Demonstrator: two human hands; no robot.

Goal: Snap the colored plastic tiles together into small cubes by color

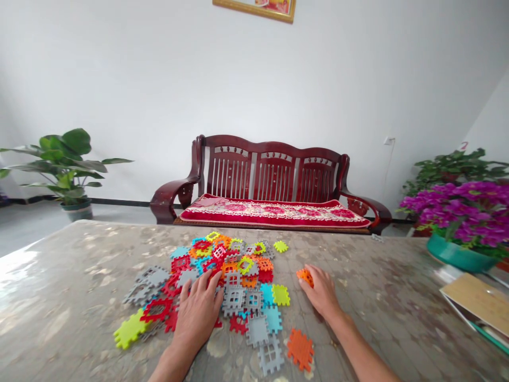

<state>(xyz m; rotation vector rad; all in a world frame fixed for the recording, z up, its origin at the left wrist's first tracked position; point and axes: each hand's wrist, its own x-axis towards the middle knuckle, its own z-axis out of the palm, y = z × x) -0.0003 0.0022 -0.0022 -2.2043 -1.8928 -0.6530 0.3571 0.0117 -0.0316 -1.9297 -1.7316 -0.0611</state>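
A heap of flat interlocking plastic building tiles (234, 297) in grey, red, orange, yellow-green and light blue covers the middle of the table. On the left part of the heap rests my left hand (199, 305), fingers stretched out over red and grey tiles. My right hand (321, 292), to the right of the heap, is closed on an orange tile (304, 276), which shows between thumb and fingers. A solid orange tile (300, 349) lies flat nearer to me, and a yellow-green tile (280, 295) sits at the heap's right edge.
The table (91, 276) has a patterned cover. At its right stand purple flowers in a teal pot (461, 254), with a brown folder (479, 300) in front. Beyond the far edge is a dark red wooden bench (274, 178); a potted plant (75, 209) stands at left.
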